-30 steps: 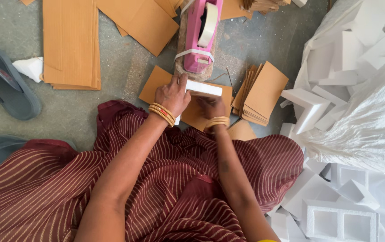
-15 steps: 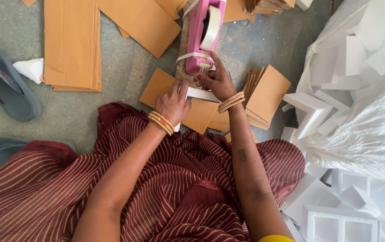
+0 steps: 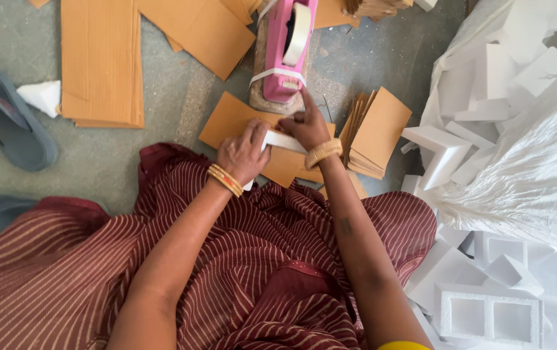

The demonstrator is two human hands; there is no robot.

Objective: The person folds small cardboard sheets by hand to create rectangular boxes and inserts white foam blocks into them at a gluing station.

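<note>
White foam block clamped between left hand and right hand, just below pink tape dispenser.

Soft even daylight, sharp, faint shadows

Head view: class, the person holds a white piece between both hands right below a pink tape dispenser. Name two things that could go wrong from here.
1. The right hand sits close below the pink tape dispenser; its fingers might catch the cutting edge.
2. The white piece is pinched between the right hand and the left hand above loose cardboard sheets; it could slip or tape crookedly.
</note>
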